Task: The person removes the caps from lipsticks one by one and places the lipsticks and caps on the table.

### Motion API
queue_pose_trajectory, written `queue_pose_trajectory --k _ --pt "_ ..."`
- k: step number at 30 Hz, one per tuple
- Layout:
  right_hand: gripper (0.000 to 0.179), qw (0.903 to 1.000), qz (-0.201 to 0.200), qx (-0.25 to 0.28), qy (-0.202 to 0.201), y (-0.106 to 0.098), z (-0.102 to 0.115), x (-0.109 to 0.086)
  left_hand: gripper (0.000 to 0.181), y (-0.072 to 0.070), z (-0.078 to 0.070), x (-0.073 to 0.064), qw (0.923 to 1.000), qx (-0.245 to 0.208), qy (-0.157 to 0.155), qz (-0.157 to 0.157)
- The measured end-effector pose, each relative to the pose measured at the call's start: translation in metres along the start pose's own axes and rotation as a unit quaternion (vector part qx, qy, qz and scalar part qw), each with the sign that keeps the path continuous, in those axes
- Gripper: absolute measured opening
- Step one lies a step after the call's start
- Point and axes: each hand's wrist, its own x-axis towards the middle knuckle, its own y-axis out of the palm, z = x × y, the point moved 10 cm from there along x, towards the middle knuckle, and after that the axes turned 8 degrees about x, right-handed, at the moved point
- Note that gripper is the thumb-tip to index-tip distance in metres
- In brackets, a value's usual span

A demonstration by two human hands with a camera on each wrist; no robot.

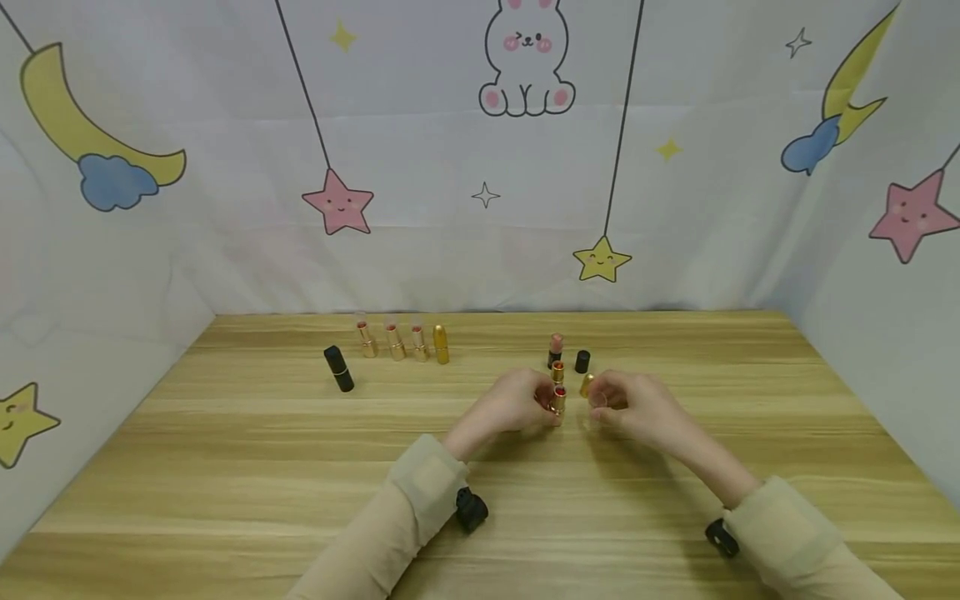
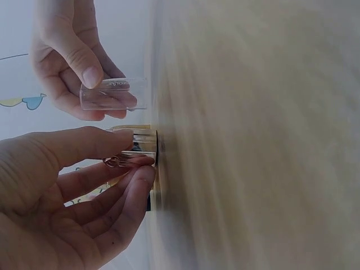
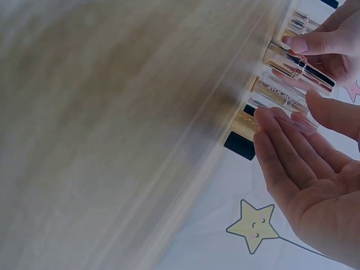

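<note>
In the head view my left hand (image 1: 517, 400) pinches an uncapped lipstick (image 1: 558, 402) with a gold tube and red tip, low at the wooden table. Just to its right, my right hand (image 1: 637, 406) holds a clear lipstick cap (image 2: 115, 94) between thumb and fingers. The left wrist view shows lettering on that cap, which is apart from the lipstick. Behind the held lipstick stands another uncapped lipstick (image 1: 558, 372) with a gold tube. A gold cap (image 1: 587, 385) stands by my right fingertips. Farther back are a pink lipstick (image 1: 555, 350) with a black base and a black cap (image 1: 582, 361).
At the back left, several lipsticks stand in a row: clear-capped ones with gold bases (image 1: 395, 342) and a gold one (image 1: 441, 344). A black capped lipstick (image 1: 339, 368) stands nearer, at their left. A patterned cloth (image 1: 465, 258) walls the table's back and sides.
</note>
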Motion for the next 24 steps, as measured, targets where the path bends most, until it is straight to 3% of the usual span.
queue_pose_trajectory --k 24 --pt "0.016 0.9998 0.011 -0.013 0.010 0.0045 -0.0014 0.0009 0.016 0.0004 -0.0040 -0.0001 0.9998 -0.009 0.015 0.005"
